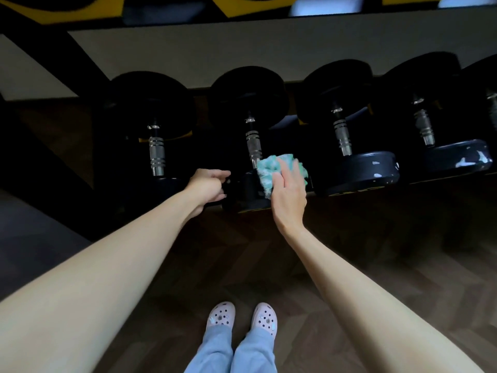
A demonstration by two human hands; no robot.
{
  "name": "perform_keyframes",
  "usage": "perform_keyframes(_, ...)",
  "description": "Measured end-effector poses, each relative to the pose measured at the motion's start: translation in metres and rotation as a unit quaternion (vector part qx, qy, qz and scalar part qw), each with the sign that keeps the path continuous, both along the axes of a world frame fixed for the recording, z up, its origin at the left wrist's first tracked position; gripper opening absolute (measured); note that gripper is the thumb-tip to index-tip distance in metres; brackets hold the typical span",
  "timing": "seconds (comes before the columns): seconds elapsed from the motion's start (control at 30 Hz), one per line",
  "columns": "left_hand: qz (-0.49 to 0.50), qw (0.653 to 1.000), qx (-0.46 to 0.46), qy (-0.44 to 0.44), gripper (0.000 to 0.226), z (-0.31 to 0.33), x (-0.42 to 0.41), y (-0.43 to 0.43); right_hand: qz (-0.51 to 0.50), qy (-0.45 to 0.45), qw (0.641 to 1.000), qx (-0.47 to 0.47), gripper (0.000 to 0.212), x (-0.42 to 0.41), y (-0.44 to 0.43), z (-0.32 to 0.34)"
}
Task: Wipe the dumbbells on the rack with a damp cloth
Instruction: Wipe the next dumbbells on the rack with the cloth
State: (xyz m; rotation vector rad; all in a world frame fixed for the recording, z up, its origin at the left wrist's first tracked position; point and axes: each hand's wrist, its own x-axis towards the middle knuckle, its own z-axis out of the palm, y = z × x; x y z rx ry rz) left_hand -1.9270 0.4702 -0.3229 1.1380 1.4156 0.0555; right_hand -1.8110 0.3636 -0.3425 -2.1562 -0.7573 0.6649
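Several black dumbbells with steel handles lie side by side on a low rack. My right hand (289,188) presses a crumpled teal cloth (271,168) against the near head of the second dumbbell from the left (248,195), just below its handle (253,146). My left hand (208,185) grips the left edge of that same near head with curled fingers. The dumbbell to its left (156,146) and the ones to its right (357,170) lie untouched.
The rack's black frame (53,76) slants down at the left, with a yellow-and-black upper tier (242,6) overhead. The far-right dumbbell head (462,157) shows chipped paint. Dark herringbone wood floor (349,251) lies below, with my feet in pink clogs (243,317).
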Motion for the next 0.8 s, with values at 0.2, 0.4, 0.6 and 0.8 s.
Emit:
perform_keyframes(0.2,0.073,0.994,-0.042,-0.064,0.068,0.002,-0.011,0.002,0.109,-0.228,0.967,0.046,0.043,-0.033,0.039,-0.005)
perform_keyframes(0.4,0.078,0.997,-0.003,-0.011,0.056,-0.003,-0.022,0.008,0.269,-0.356,0.892,-0.072,0.048,-0.032,0.054,-0.001)
perform_keyframes(0.6,0.080,0.997,0.011,0.013,0.056,-0.009,-0.033,-0.003,0.398,-0.442,0.774,-0.214,0.028,-0.056,0.055,-0.006)
perform_keyframes(0.8,0.078,0.995,0.041,0.038,0.058,-0.007,-0.024,-0.010,0.428,-0.492,0.745,-0.139,0.017,-0.043,0.035,-0.015)
